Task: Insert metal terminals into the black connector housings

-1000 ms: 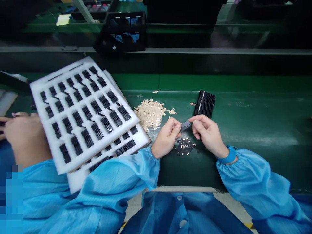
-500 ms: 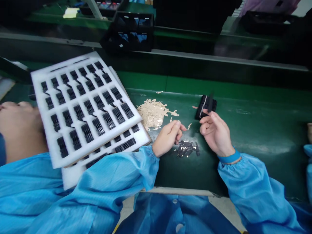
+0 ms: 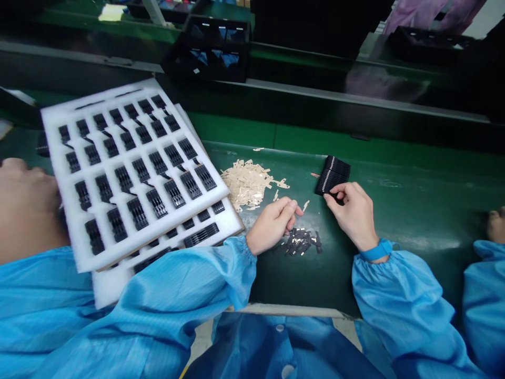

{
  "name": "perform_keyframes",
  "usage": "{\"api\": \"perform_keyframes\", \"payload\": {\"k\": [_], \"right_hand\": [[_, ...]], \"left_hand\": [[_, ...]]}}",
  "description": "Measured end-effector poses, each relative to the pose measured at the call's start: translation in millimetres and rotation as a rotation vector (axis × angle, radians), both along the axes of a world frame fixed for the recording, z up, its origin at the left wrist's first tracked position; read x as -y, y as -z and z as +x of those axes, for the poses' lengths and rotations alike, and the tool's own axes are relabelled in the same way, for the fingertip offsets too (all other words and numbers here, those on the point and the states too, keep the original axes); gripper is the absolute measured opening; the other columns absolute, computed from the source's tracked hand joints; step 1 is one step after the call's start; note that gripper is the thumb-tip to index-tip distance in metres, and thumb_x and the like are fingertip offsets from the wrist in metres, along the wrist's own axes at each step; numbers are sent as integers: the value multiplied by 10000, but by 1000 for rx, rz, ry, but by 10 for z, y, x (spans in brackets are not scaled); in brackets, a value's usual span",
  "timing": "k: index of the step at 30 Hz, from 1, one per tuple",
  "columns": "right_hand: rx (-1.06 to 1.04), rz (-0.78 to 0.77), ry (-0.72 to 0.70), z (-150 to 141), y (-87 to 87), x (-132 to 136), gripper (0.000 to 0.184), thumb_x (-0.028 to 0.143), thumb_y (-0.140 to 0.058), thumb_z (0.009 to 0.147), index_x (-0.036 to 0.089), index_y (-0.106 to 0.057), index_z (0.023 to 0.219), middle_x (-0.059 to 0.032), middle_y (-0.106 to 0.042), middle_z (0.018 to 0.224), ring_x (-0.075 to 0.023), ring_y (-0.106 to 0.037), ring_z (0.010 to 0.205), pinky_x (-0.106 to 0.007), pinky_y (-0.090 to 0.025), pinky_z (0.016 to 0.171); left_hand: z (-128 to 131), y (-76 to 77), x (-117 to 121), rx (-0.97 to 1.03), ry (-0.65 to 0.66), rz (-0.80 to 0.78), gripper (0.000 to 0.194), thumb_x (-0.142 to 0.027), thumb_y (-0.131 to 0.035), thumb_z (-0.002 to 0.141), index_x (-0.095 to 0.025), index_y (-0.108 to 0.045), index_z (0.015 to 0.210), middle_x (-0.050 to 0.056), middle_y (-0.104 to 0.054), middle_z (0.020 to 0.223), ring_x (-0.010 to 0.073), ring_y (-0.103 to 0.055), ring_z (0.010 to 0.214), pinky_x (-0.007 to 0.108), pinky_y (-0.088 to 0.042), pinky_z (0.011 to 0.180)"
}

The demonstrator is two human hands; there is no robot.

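Our right hand (image 3: 352, 216) has come down to the black stack (image 3: 332, 175), its grip there unclear; our left hand (image 3: 272, 225) lies relaxed, empty, above the loose black pieces (image 3: 302, 242).

A white foam tray (image 3: 134, 173) lies tilted on the green table (image 3: 426, 210), its rows of slots filled with black parts, and it overlaps a second foam tray (image 3: 221, 218) beneath it. At the far left, a co-worker's hand (image 3: 23, 200) sits partly behind the upper tray. At the right edge, another co-worker's hand (image 3: 496, 225) rests on the table above a blue sleeve (image 3: 485, 300). Beyond the table's raised rail (image 3: 355, 102) stand a black divided crate (image 3: 207, 50) holding blue pieces and a black tray (image 3: 430, 45), with a pale note (image 3: 112, 13) lying further left and a pink garment (image 3: 430, 16) above.
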State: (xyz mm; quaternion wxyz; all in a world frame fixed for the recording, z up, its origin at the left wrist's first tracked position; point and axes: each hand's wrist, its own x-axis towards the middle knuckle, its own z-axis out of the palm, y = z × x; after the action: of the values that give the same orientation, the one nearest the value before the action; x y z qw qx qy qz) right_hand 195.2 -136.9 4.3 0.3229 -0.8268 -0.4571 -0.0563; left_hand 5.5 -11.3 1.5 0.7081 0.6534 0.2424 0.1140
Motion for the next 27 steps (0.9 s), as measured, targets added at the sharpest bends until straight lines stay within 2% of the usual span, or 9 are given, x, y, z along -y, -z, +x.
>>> {"api": "perform_keyframes", "payload": {"k": [3,10,23,27], "right_hand": [[71,-71,-28,52,28,24,87,289,-662,889,203,-648,895,-32,-588,824,-194,-579,745,-317,-446,660],[165,-124,-56,15,43,73,62,257,-632,923,213,-644,964,-68,-643,987,-218,-622,837,-315,-444,646],[149,-188,-38,53,14,79,80,293,-633,921,215,-625,932,-68,-623,949,-220,-594,788,-319,-427,622],[64,-96,-113,-30,-62,62,154,352,-632,937,215,-627,869,-61,-620,894,-206,-572,757,-332,-444,657]], "left_hand": [[-4,22,-1,3,3,7,388,-479,-390,1031,-173,-600,918,-51,-481,597,84,-458,522,211,-445,534],[0,25,-2,12,2,-18,379,-470,-393,1032,-173,-598,918,-53,-468,594,85,-456,516,212,-446,523],[-9,14,-3,7,8,1,384,-478,-396,1029,-172,-599,915,-50,-470,597,85,-462,522,209,-447,529],[2,16,5,12,-4,-5,369,-464,-404,1025,-169,-596,916,-47,-476,620,78,-462,519,207,-454,529]]}}
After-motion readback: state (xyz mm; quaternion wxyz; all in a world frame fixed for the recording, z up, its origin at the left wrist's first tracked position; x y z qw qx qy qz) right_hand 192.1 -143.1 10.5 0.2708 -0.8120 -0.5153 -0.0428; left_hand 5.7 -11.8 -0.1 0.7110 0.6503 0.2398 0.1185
